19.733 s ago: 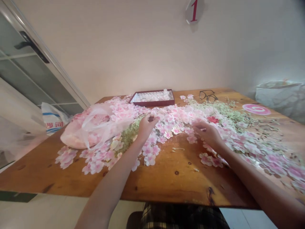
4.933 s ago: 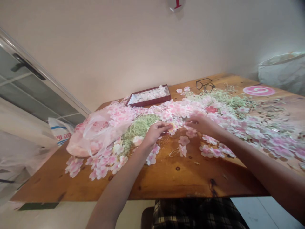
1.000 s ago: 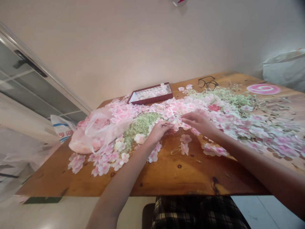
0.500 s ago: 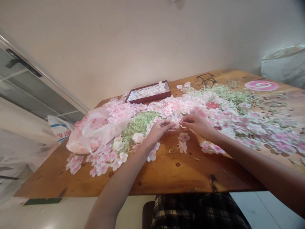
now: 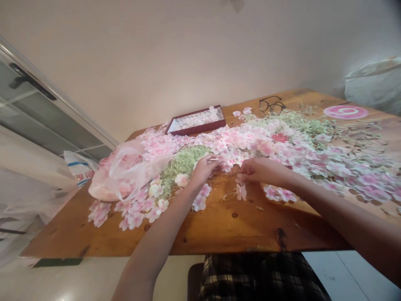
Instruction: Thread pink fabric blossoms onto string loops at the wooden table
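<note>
My left hand is at the near edge of a pile of pink and white artificial blossoms. Its fingers are stretched out and loosely apart, with nothing visible in them. To the right, my right hand has its fingers closed on the edge of a pale pink artificial flower, partly covering it. Just below lies a second pale flower, beside a thin looped stem on the wooden table.
Green stems lie among the blossoms. A clear plastic bag of pink flowers is at left. Behind stand a dark red box with blossoms and a pair of glasses. A pink disc lies at far right.
My hands, close together before over a small pink flower, have moved apart. The right one has come down to the flower on the table; the left has drawn slightly left, its fingers loosening.
</note>
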A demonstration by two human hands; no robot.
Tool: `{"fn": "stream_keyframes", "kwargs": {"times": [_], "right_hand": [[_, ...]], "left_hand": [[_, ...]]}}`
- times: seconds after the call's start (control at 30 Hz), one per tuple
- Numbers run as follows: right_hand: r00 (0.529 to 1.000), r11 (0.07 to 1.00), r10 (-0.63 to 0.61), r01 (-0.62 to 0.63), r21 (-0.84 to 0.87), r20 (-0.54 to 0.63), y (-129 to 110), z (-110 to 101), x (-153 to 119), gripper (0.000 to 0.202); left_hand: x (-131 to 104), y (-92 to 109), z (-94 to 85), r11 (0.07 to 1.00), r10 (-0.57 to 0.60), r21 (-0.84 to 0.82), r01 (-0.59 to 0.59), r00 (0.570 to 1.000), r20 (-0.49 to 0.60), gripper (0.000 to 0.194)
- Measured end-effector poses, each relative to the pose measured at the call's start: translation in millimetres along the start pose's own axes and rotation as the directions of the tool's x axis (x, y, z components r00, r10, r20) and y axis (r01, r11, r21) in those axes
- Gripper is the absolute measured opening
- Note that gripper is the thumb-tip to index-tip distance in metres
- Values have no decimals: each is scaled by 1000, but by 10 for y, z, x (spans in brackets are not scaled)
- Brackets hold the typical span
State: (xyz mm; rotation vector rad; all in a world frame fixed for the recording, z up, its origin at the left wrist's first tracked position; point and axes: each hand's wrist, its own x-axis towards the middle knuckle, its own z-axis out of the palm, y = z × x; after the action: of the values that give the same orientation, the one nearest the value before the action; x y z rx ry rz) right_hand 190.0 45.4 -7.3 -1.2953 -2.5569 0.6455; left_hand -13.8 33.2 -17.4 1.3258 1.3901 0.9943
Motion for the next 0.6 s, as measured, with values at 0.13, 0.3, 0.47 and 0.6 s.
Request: {"fn": "stream_keyframes", "kwargs": {"times": [0.13,0.3,0.47,0.6], "right_hand": [[1000,1000,-31,31,0,-4,-15,49,16,17],[999,943,23,-9,333,-38,4,37,75,12],[992,745,86,-1,667,-95,32,-14,106,21],[985,722,153,-55,689,-83,13,-56,91,27]], "left_hand": [[-18,73,-36,998,-55,-44,53,998,-35,33],[-24,91,-31,997,-49,-54,48,998,-28,30],[-35,94,-5,999,-12,-53,11,1000,-10,30],[-62,122,9,999,-29,-45,29,1000,3,29]]}}
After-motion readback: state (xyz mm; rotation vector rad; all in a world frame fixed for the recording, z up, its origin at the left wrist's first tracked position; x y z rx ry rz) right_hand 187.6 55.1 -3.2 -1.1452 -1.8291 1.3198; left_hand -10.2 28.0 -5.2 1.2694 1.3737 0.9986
